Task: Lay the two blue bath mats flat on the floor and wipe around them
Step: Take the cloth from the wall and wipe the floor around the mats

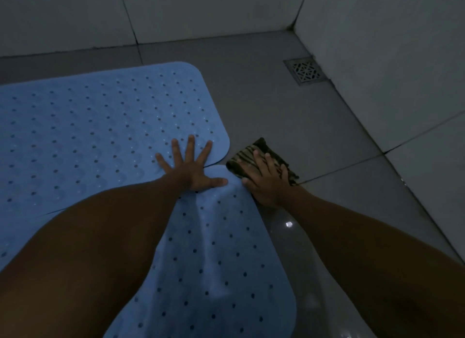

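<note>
The far bath mat (100, 126) runs off the left edge; its near border is covered by the left forearm (100, 249). The near bath mat (216, 262) is cut by the bottom edge, its left part concealed under that forearm. The striped cloth (251, 154) is largely covered by the right hand (266, 181). Dim light obscures the floor drain (307, 71) pattern.

Grey tiled floor (314, 126): two blue mats (100, 126), striped cloth (251, 159), drain grate (305, 71).
</note>
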